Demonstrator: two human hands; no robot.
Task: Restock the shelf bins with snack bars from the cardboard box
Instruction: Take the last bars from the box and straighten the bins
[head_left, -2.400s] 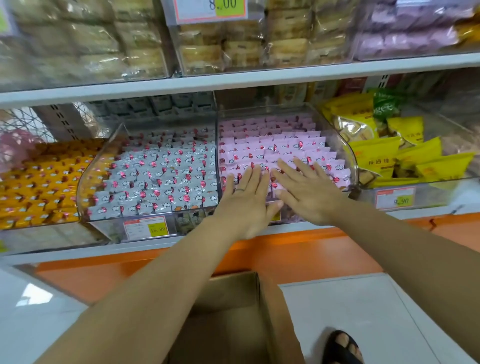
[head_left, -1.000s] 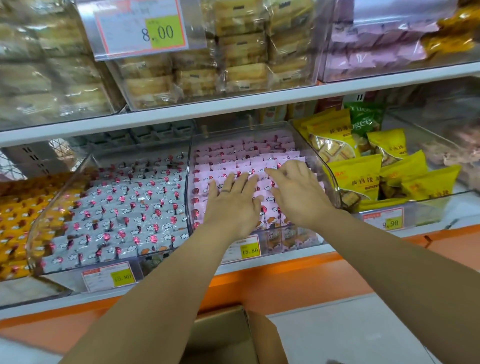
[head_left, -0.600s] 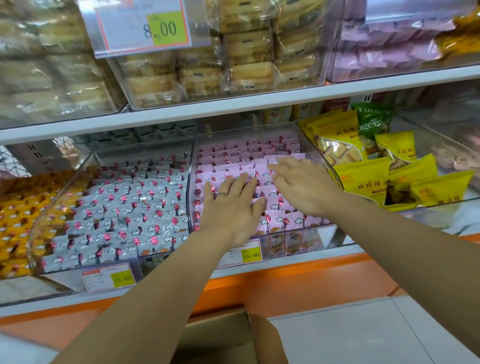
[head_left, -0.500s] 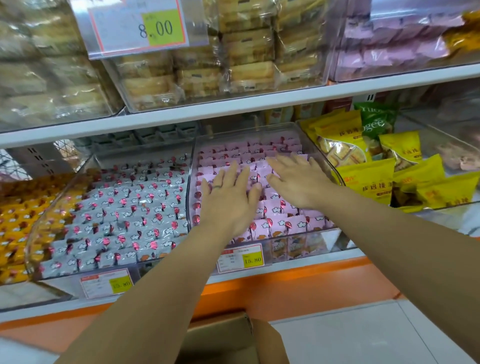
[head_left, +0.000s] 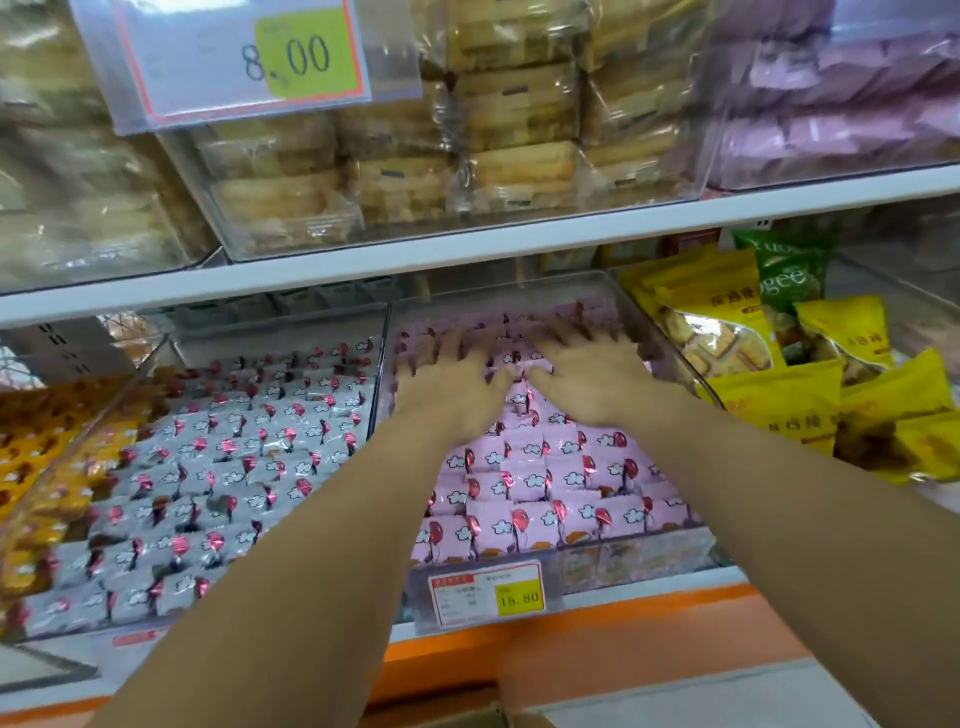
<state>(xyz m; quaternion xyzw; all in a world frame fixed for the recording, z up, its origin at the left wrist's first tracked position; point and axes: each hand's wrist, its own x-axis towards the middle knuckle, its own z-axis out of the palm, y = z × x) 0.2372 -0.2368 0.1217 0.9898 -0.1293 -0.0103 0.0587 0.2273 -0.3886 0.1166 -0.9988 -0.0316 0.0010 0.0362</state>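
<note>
Both hands lie palm-down on the pink snack bars (head_left: 545, 488) filling the middle bin (head_left: 639, 561). The left hand (head_left: 452, 384) and right hand (head_left: 592, 374) sit side by side toward the back of this bin. Their fingers are spread and straight and grip nothing, and motion blurs the fingertips. Left of the bin are grey snack bars (head_left: 234, 452), and right of it yellow bags (head_left: 779, 405). A price tag (head_left: 488, 592) hangs on the bin's front. A corner of the cardboard box (head_left: 457, 719) shows below the bin.

Clear plastic bin (head_left: 670, 332) — glossy wrappers (head_left: 524, 488)
</note>
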